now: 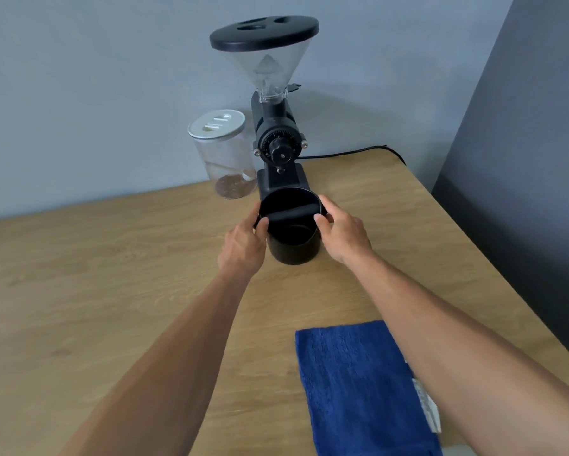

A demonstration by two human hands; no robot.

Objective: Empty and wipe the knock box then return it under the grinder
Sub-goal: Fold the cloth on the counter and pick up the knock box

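A wooden table (112, 274) fills most of the view, set against a pale blue-grey wall (95, 77), with a darker grey panel (523, 143) to the right. Near the back edge of the table stands a black grinder (278, 146), upright, with a clear funnel-shaped hopper (268, 70) on top closed by a round black lid (264, 32); a round dial with a knob faces forward on its body, and a black cord (352, 152) runs from behind it toward the right edge of the table. On the near right part of the table lies a blue cloth (358, 386), spread flat, with a white label showing at its right edge under the right forearm. Just left of the grinder, close to the wall, stands a clear jar (225, 159) with a white lid and a thin layer of brown material at its bottom. The knock box (293, 230), a black round tub with a bar across its open mouth, stands on the table directly in front of the grinder's base, its far rim touching or nearly touching it, below the spout. Its inside looks dark and bare. The left hand (243, 245) grasps its left rim, thumb hooked over the edge, and the right hand (342, 233) grasps its right rim likewise.
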